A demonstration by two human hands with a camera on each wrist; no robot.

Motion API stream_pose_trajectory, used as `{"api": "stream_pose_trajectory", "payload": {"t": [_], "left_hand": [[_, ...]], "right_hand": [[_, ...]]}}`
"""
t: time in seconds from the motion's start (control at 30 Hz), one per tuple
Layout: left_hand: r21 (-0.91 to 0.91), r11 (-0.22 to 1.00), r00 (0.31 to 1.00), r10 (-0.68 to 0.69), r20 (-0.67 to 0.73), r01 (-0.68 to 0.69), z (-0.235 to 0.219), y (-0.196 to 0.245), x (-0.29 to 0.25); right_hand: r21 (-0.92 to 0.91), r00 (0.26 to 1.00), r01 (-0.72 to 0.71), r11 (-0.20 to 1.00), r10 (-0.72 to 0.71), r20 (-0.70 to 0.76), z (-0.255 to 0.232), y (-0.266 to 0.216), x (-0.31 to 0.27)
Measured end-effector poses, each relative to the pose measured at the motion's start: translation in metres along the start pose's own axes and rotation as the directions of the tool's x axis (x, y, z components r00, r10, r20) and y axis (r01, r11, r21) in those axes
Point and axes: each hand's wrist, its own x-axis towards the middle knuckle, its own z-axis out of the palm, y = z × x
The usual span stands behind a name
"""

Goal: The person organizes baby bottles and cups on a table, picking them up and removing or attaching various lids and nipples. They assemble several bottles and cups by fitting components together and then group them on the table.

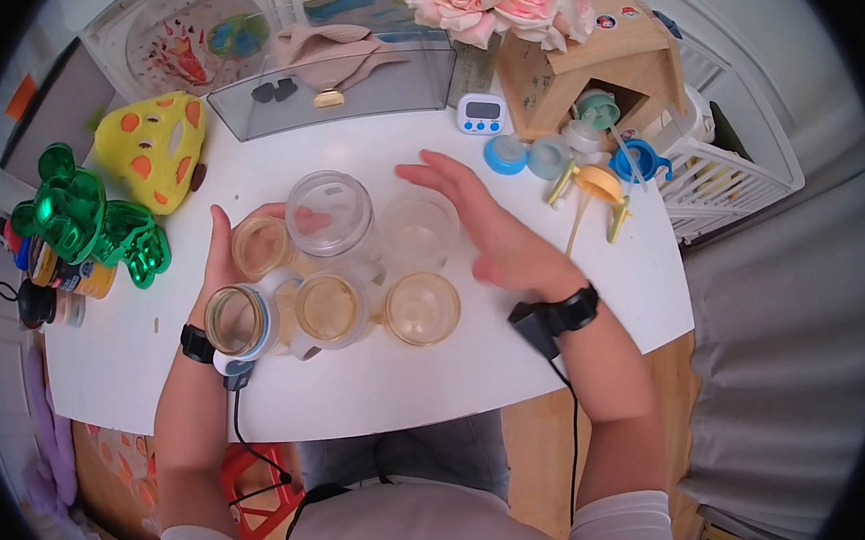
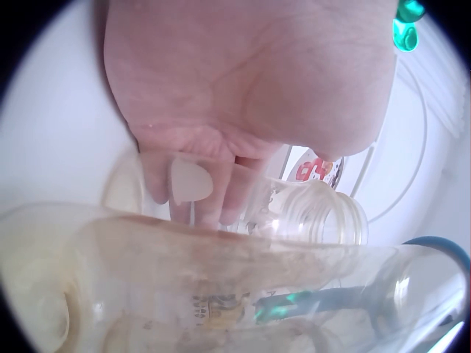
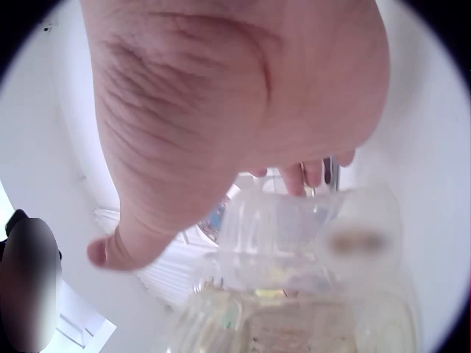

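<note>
Several clear baby bottles without lids stand close together between my two hands. My left hand (image 1: 220, 263) lies along their left side with fingers straight, beside an amber-tinted bottle (image 1: 260, 247); its fingertips show behind the large clear jar (image 1: 330, 215). Nearest my left wrist is a bottle with a blue-and-white collar (image 1: 235, 319). A bottle with white handles (image 1: 329, 308) stands mid-group, and another amber-tinted bottle (image 1: 422, 310) to its right. My right hand (image 1: 505, 237) is spread with thumb apart, its palm facing the frosted container (image 1: 419, 228).
Behind my right hand are a blue-rimmed cap (image 1: 506, 155), a yellow bottle top with handles (image 1: 597, 184) and a white timer (image 1: 481, 114). At the left sit a yellow plush cheese (image 1: 152, 150) and a shiny green figure (image 1: 71, 210). A clear bin (image 1: 335, 93) stands at the back.
</note>
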Motion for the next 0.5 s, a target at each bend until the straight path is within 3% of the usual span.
{"api": "stream_pose_trajectory", "payload": {"t": [0.07, 0.1, 0.2, 0.33, 0.5], "left_hand": [[-0.095, 0.995, 1.0, -0.022, -0.012, 0.021, 0.003, 0.0, -0.001], [-0.096, 0.995, 1.0, -0.016, -0.014, 0.014, 0.001, 0.0, -0.001], [-0.086, 0.996, 0.999, -0.032, -0.001, 0.032, -0.002, 0.0, 0.002], [-0.056, 0.998, 1.0, -0.025, 0.005, 0.026, 0.005, 0.002, 0.001], [-0.069, 0.998, 0.999, -0.007, 0.034, 0.009, 0.003, -0.002, 0.0]], "right_hand": [[-0.261, 0.98, -0.113, 0.959, 0.151, 0.129, -0.012, -0.024, -0.005], [-0.342, 0.964, -0.193, 0.92, 0.244, 0.111, -0.014, -0.024, -0.007], [-0.489, 0.943, -0.231, 0.841, 0.318, 0.099, -0.011, -0.021, -0.01], [-0.584, 0.929, -0.255, 0.771, 0.362, 0.072, -0.008, -0.02, -0.011], [-0.654, 0.951, -0.206, 0.727, 0.306, 0.04, -0.006, -0.012, -0.011]]}}
